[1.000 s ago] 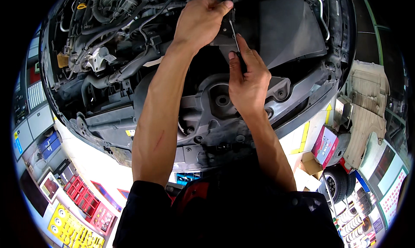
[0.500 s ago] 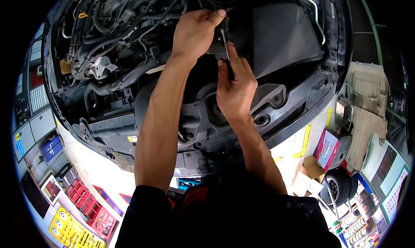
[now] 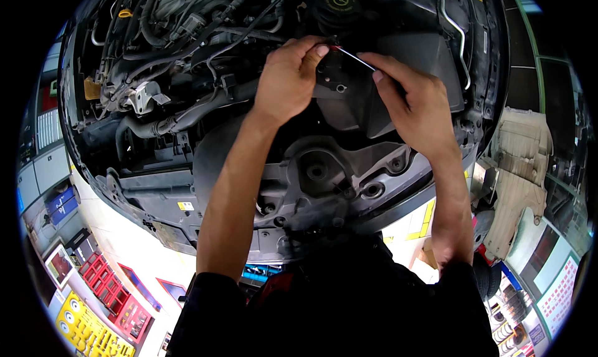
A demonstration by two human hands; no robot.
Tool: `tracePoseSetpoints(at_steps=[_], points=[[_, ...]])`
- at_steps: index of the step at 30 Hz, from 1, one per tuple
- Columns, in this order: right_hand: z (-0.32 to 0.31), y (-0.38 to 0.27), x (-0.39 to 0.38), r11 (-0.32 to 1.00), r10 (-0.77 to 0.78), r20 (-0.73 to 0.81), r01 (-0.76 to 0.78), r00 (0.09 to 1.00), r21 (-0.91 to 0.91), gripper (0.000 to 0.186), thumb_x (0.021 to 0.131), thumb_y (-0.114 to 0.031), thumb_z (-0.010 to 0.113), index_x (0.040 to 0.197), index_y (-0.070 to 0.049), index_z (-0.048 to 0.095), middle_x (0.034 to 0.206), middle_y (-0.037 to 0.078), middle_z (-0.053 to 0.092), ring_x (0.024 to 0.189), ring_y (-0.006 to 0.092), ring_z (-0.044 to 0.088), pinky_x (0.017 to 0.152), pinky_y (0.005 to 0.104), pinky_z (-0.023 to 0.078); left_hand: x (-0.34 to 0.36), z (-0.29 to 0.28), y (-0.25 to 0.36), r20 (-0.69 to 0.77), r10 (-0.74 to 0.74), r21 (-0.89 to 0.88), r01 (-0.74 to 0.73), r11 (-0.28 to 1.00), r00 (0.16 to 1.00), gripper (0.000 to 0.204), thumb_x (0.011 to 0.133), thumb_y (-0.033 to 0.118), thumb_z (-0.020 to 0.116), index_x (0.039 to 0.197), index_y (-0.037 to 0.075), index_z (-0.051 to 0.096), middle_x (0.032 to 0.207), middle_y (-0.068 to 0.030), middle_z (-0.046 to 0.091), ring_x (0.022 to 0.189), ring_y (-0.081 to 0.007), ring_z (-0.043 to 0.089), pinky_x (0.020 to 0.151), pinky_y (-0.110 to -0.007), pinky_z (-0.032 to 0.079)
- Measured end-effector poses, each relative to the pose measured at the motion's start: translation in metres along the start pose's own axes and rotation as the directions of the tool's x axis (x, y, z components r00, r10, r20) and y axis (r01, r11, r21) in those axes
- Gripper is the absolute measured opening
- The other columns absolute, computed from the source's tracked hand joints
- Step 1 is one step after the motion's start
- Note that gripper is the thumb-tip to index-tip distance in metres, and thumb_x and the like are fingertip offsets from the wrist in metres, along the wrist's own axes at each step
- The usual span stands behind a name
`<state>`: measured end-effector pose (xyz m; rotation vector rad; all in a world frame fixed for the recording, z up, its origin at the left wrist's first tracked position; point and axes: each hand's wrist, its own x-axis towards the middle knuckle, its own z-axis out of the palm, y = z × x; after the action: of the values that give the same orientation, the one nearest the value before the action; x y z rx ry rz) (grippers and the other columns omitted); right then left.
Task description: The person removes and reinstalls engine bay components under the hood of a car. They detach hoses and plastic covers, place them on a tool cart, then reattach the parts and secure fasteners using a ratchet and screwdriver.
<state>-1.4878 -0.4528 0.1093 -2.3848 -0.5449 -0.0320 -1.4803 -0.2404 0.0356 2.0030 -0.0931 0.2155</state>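
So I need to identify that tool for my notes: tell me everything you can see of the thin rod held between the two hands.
The rod is a thin, straight, light metallic-looking shaft with a red bit at its left end. It lies slightly tilted, dropping to the right, over a black plastic housing in the engine bay. The left hand pinches the red end with its fingertips; the right hand grips the other end, hiding whatever handle it has. Its tip is too small to make out.

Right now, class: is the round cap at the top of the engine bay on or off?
On. The black round cap sits flat on its tank, above both hands.
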Motion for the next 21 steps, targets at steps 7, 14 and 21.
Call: tracePoseSetpoints(at_steps=[7,14,21], points=[[-0.006,0.000,0.009,0.984,-0.114,0.096,0.126,0.989,-0.127,0.032,0.093,-0.010,0.065,0.123,-0.017,0.072,0.083,0.012,0.069,0.067,0.0320,0.066,0.062,0.0436,0.054,0.001,-0.003,0.018,0.063,-0.204,-0.034,0.206,0.978,0.977,0.022,0.100,0.022,0.063,0.103,0.003,0.074,0.083,-0.0172,0.069,0.077,-0.0314,0.066,0.069,-0.040,0.050],[0.030,-0.010,-0.016,0.978,0.026,-0.115,-0.049,0.993,-0.203,0.035,0.094,-0.016,0.068,0.129,-0.021,0.069,0.079,0.007,0.063,0.067,0.0305,0.067,0.057,0.0401,0.054,0.005,-0.003,0.030,0.034,-0.217,0.010,0.217,0.976,0.976,0.027,0.099,0.026,0.063,0.100,0.002,0.074,0.077,-0.0172,0.067,0.065,-0.0310,0.063,0.066,-0.040,0.049],[-0.018,0.015,0.000,0.999,0.041,-0.144,-0.041,0.989,0.006,0.016,0.101,-0.016,0.061,0.111,-0.005,0.068,0.089,0.014,0.073,0.075,0.0363,0.071,0.066,0.0420,0.054,0.014,-0.020,0.051,0.271,-0.346,0.197,0.300,0.933,0.898,0.029,0.097,0.028,0.066,0.105,0.000,0.071,0.082,-0.0163,0.070,0.076,-0.0308,0.068,0.073,-0.039,0.051]])
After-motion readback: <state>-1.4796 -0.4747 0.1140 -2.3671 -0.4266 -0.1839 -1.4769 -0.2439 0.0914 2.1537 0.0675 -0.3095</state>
